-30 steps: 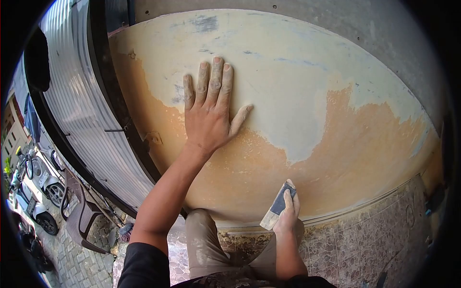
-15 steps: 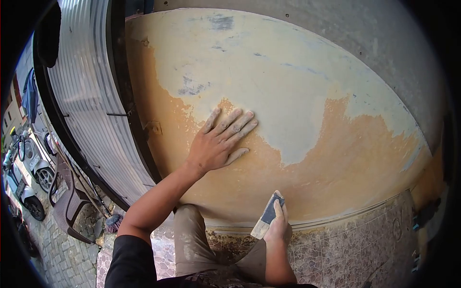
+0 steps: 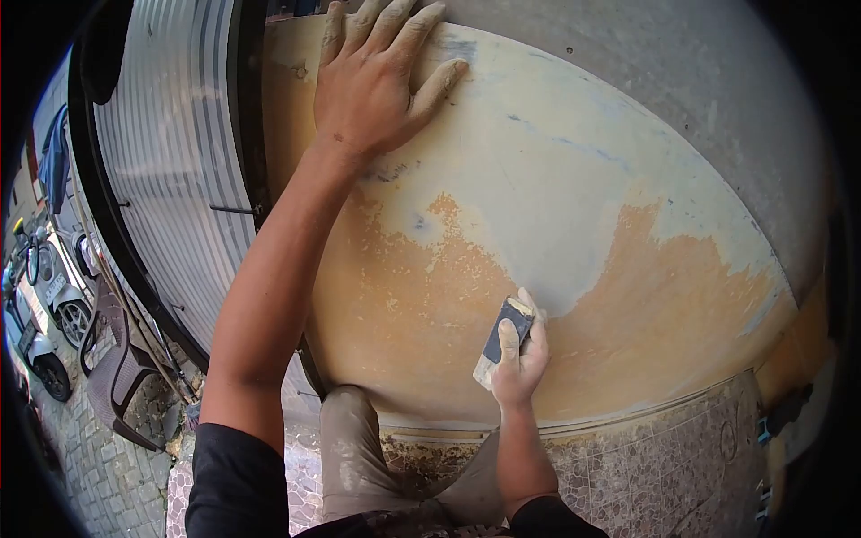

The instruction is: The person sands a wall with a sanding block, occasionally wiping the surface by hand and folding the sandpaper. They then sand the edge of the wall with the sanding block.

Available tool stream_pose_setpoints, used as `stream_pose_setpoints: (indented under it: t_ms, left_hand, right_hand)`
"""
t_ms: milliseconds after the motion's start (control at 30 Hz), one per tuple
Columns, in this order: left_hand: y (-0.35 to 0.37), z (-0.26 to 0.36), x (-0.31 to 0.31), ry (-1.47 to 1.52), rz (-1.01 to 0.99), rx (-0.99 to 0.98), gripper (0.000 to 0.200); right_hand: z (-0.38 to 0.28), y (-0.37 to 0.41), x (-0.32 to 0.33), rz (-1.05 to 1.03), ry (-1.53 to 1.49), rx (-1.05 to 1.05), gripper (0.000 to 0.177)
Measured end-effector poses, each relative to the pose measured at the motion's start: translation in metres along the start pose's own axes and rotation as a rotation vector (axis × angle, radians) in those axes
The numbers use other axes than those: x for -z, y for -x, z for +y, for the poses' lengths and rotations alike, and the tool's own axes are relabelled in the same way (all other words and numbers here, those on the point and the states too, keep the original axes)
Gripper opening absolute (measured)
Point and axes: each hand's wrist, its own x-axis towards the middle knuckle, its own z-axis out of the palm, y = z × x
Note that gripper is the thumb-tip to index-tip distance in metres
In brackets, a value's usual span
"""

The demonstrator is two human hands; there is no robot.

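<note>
My left hand (image 3: 381, 85) lies with fingers spread against the upper left part of a large curved panel (image 3: 556, 206), its fingertips reaching over the top edge. Pale cream coating covers the panel's upper area, with grey scuffs; the lower area is orange with ragged borders. In my right hand (image 3: 520, 363) is a small sanding block (image 3: 514, 314), dark on its face and pale and dusty at its ends. My thumb presses on the dark face. The block is held up in front of the lower panel; whether it touches cannot be told. Pale dust coats both hands.
Left of the panel stands a ribbed metal sheet (image 3: 170, 170) in a black frame with a protruding rod. Beyond it are a woven chair (image 3: 130, 386), long handles and parked scooters (image 3: 40, 314) on paving. A grey wall (image 3: 717, 90) rises behind; patterned tiles (image 3: 646, 466) lie below.
My left hand has slid up the panel from its middle to the top edge. My right hand has risen slightly with the sanding block, which is now tilted more upright.
</note>
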Motion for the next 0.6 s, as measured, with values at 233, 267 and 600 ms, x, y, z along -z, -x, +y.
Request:
stream_pose_setpoints:
  t_ms: [233,267,600]
  left_hand:
    - [-0.004,0.003,0.008,0.136,0.016,0.040,0.053]
    - [-0.004,0.001,0.005,0.146,0.024,0.045,0.053]
    - [-0.003,0.005,0.007,0.226,0.053,0.072,0.050]
  right_hand:
    - [0.012,-0.039,-0.052,-0.014,0.606,0.616,0.049]
    - [0.027,-0.041,-0.058,0.053,0.590,0.692,0.048]
    - [-0.062,-0.123,-0.106,0.128,0.680,0.838,0.052]
